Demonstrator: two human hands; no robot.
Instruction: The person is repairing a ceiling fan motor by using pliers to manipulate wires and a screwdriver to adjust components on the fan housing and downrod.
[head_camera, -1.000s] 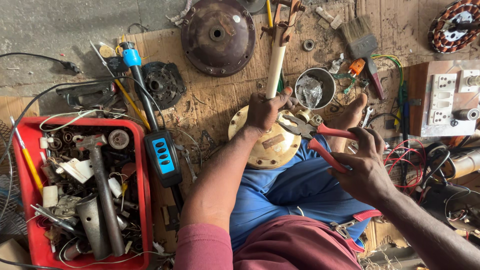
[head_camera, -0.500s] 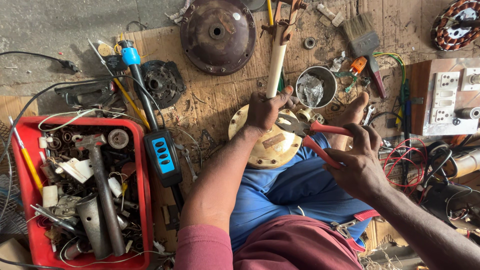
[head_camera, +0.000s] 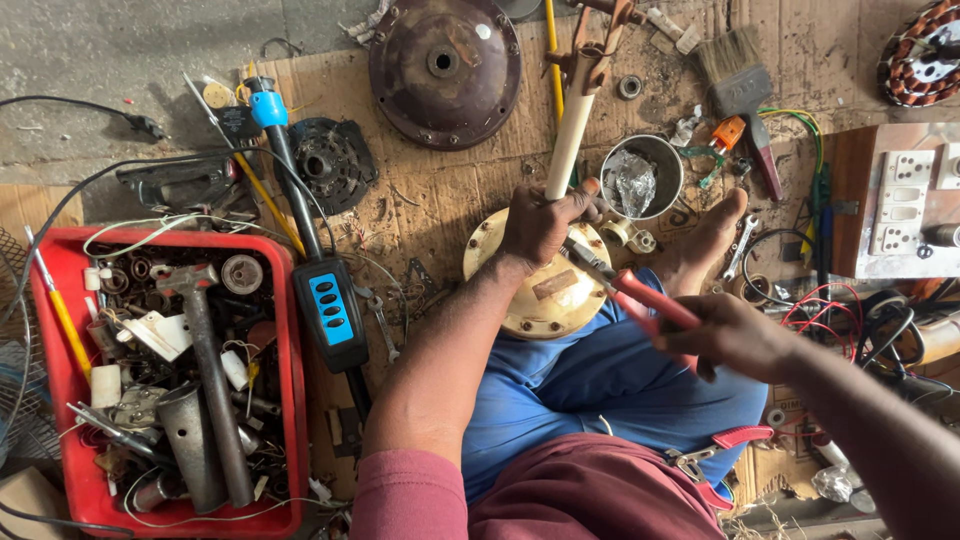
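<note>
The cream fan motor housing (head_camera: 545, 290), rigid and likely heavy, we steady with our left hand (head_camera: 540, 222) clasping its pipe (head_camera: 568, 140), our right hand (head_camera: 735, 335) squeezing red-handled pliers (head_camera: 625, 285).

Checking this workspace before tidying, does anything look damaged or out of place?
The round metal cover is rusted, and a crumpled foil scrap is stuffed in the steel cup beside the left hand.
</note>
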